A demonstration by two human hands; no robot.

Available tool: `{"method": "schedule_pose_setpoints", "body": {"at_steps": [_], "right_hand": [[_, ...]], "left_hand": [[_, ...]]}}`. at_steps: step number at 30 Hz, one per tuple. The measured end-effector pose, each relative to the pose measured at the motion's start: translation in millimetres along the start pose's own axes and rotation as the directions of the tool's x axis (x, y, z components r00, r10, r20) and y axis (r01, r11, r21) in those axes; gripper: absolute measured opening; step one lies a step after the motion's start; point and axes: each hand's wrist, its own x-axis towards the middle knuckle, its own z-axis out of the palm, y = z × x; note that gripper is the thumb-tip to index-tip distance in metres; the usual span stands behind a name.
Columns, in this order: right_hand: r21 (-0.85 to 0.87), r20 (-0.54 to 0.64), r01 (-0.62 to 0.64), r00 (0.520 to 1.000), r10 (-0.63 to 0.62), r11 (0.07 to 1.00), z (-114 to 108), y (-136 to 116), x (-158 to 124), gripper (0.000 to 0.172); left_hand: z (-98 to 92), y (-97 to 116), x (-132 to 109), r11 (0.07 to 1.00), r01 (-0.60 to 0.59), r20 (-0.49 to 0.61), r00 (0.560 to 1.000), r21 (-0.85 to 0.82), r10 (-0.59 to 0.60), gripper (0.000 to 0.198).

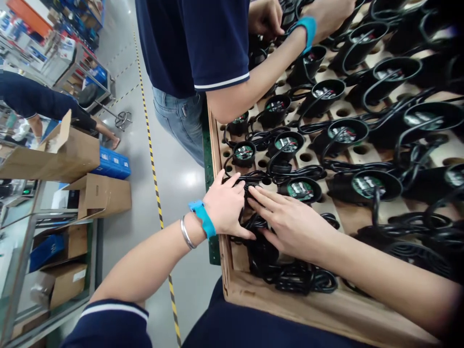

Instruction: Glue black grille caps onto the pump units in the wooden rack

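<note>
Some black cable (256, 222) sits between my left hand (225, 200), fingers wide, and right hand (292, 220), grip can't tell. It's in the wooden tray (290, 305), near its left side. Risk: snagged loop tugs the neighbouring housing (303, 190) askew.

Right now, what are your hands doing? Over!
Left hand open, by cable. Right hand open, same cable. Black cups around. Another person's arm ahead, over tray.

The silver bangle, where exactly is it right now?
In the head view, left of the picture's middle, the silver bangle circles the wearer's left wrist behind the left hand, beside the turquoise wristband.
</note>
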Motion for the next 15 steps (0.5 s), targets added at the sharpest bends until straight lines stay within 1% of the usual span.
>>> {"method": "schedule_pose_setpoints", "body": {"at_steps": [2,4,7,10,12,13,14,15], "right_hand": [[-0.054,0.042,-0.027,0.999,0.029,0.998,2,-5,1,0.048],[-0.115,0.1,-0.066,0.992,0.077,0.991,3,-11,4,0.044],[-0.16,0.147,-0.11,0.98,0.134,0.981,3,-20,7,0.043],[-0.157,0.161,-0.117,0.977,0.142,0.981,4,-20,7,0.044],[-0.149,0.173,-0.113,0.975,0.138,0.982,4,-18,6,0.046],[-0.148,0.176,-0.11,0.975,0.135,0.983,3,-16,5,0.048],[-0.148,0.177,-0.106,0.975,0.132,0.983,3,-15,4,0.051],[-0.151,0.174,-0.103,0.976,0.129,0.983,4,-14,4,0.053]], "left_hand": [[-2.1,1,5,1.0,-0.01,0.047,0.999,0.007,0.01,0.104],[-2.5,2,9,1.0,-0.007,0.071,0.997,0.018,0.006,0.1],[-1.9,1,13,1.0,-0.003,0.062,0.998,0.024,0.002,0.096],[-3.6,-2,9,1.0,-0.013,0.031,0.999,-0.01,0.013,0.101],[-6.5,-5,-2,0.999,0.02,-0.048,0.999,-0.039,-0.022,0.099],[-7.8,-7,-10,0.996,0.062,-0.116,0.991,-0.058,-0.069,0.095],[-8.7,-8,-20,0.99,0.116,-0.194,0.972,-0.084,-0.13,0.09],[-9.0,-9,-30,0.979,0.17,-0.265,0.944,-0.116,-0.195,0.086]]}}
